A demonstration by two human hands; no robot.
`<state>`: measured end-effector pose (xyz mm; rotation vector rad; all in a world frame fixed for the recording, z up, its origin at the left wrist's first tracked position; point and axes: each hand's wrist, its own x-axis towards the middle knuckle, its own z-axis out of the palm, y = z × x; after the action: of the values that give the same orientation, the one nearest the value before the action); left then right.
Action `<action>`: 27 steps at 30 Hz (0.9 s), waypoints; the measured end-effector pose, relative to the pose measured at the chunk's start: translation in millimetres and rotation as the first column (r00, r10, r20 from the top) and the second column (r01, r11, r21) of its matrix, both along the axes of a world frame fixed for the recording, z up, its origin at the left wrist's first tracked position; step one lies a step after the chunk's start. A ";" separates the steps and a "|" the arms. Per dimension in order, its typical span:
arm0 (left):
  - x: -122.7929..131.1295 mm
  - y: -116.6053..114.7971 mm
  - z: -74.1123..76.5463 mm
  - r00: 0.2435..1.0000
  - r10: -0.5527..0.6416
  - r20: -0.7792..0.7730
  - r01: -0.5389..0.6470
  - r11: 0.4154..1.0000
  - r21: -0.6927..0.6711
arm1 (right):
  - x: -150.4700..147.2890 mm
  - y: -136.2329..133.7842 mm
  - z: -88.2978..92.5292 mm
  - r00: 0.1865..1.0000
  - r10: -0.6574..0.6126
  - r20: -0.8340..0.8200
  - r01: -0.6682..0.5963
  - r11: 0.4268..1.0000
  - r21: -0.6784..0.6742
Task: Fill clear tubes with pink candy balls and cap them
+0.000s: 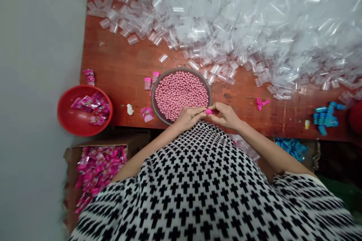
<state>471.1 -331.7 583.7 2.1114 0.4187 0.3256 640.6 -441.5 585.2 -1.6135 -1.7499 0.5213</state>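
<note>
My left hand (pixel 189 116) and my right hand (pixel 225 115) meet at the front right rim of a round bowl (pixel 210 98) of pink beads (pixel 181 94). Between their fingertips they pinch a small bright pink plastic piece (pixel 208 111); its exact shape is mostly hidden by the fingers. Left of the bowl stand two small clear containers with pink lids, one in front (pixel 147 83) and one behind (pixel 155 76). A pink printed packet (pixel 147 114) lies flat near the table edge.
Clear plastic tubes (pixel 226 26) are heaped across the back. A red bowl (pixel 63 111) with pink packets sits left, above a carton of pink packets (pixel 98 169). At right are a pink plastic piece (pixel 260 103) and blue packets (pixel 325 117). A grey wall (pixel 36 83) bounds the left.
</note>
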 end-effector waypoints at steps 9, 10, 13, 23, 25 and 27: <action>-4.3 -4.3 -7.8 0.994 0.089 0.064 -0.078 0.985 -0.157 | -5.5 -2.7 -0.1 1.000 0.009 -0.010 -0.009 0.998 0.070; -4.2 -5.4 -8.3 0.993 0.096 0.062 -0.083 0.980 -0.183 | -6.3 -3.0 -1.3 1.000 0.017 -0.019 -0.016 0.997 0.081; -2.6 -7.1 -8.4 0.988 0.149 0.044 -0.136 0.965 -0.224 | -7.2 -0.6 -3.7 1.000 0.006 0.018 -0.008 0.995 0.095; 4.9 3.3 -5.1 0.943 0.330 0.034 -0.257 0.793 -0.552 | 10.3 15.7 -1.7 0.771 -0.222 -0.596 0.108 0.969 -0.221; 6.2 3.4 -5.0 0.907 0.420 0.031 -0.299 0.695 -0.653 | 13.8 13.6 -3.1 0.581 -0.283 -0.763 0.095 0.955 -0.282; 7.4 3.4 -4.6 0.877 0.480 0.017 -0.323 0.616 -0.719 | 15.3 10.5 -6.6 0.442 -0.302 -0.845 0.062 0.950 -0.307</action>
<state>478.5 -328.3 579.0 1.1925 0.7649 0.5467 655.9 -431.0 578.6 -1.2391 -0.6939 1.2375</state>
